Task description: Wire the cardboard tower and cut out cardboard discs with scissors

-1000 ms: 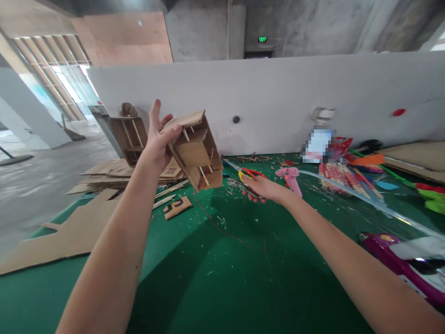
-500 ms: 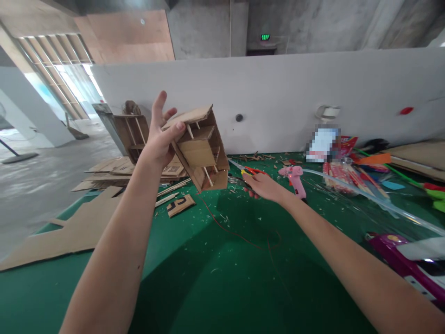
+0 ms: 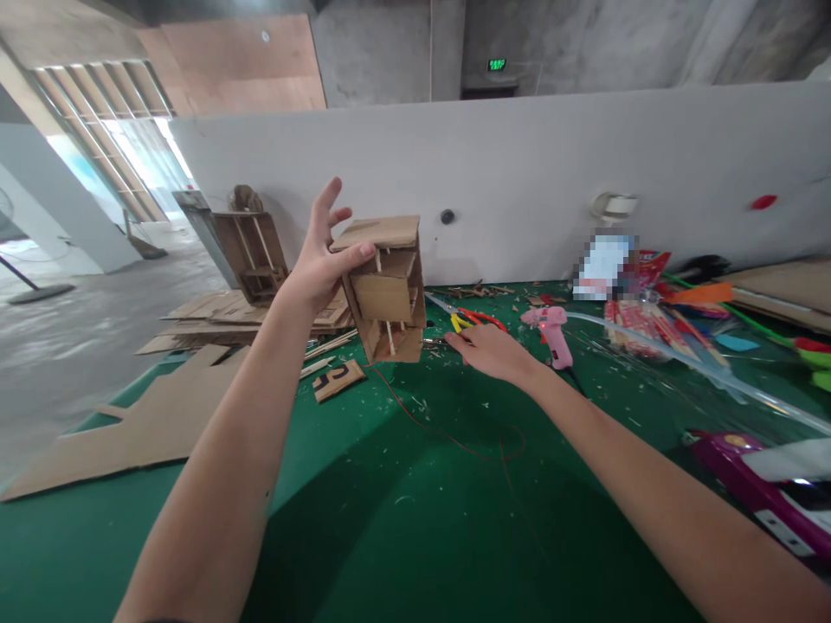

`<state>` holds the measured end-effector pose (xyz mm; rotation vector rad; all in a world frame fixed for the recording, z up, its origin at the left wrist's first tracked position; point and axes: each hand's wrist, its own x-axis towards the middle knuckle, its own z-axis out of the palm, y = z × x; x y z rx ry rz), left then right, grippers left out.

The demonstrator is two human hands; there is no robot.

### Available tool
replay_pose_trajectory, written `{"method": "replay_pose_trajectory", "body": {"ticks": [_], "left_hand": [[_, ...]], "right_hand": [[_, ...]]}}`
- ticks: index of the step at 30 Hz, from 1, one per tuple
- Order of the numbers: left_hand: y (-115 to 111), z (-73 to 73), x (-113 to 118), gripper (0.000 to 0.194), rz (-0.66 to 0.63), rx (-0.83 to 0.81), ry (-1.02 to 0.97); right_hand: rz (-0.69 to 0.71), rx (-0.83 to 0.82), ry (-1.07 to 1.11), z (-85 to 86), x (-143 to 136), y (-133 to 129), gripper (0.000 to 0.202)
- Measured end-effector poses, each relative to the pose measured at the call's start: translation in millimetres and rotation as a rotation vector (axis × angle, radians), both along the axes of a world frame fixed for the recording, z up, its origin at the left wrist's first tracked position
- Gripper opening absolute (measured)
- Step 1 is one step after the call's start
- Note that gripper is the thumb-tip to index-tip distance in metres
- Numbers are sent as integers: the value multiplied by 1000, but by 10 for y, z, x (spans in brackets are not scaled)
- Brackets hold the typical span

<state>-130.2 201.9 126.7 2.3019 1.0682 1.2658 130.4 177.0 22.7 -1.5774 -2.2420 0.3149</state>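
Observation:
My left hand (image 3: 325, 260) grips the top left corner of a small cardboard box frame (image 3: 384, 298), its thumb on the front and other fingers raised. Inside the box are levels with thin wooden sticks. A thin red wire (image 3: 425, 427) runs from near its base over the green table. My right hand (image 3: 490, 349) is closed at the box's lower right, on a slim metal tool (image 3: 434, 342) whose kind I cannot make out. Just behind that hand lie pliers with yellow and red handles (image 3: 462, 321).
A pink glue gun (image 3: 551, 336) lies to the right, near packaged sticks (image 3: 636, 324). Cardboard sheets (image 3: 143, 415) and a taller cardboard frame (image 3: 252, 255) are at the left. A purple device (image 3: 746, 472) sits at the right edge of the green table (image 3: 402, 536).
The box has turned from a tilt to nearly upright and come down slightly, with my left hand shifting right. My right hand has moved slightly, its fingers now drawn in more.

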Motion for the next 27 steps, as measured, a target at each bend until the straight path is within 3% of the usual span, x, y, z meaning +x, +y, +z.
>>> {"method": "replay_pose_trajectory", "body": {"ticks": [4,9,16,20,27], "left_hand": [[-40,25,57,108,45,-52,40],[-54,32,78,110,54,-86,73],[-20,18,-45,100,-27,-71,59],[1,-9,-99,96,29,-84,42],[229,-150,-98,97,-116,-40,-444]], "right_hand": [[17,56,-25,17,-39,-45,50],[46,-42,111,-6,-36,-68,48],[15,-49,157,-82,41,23,47],[2,-30,165,-82,50,20,46],[12,-36,226,-106,8,1,46]]}}
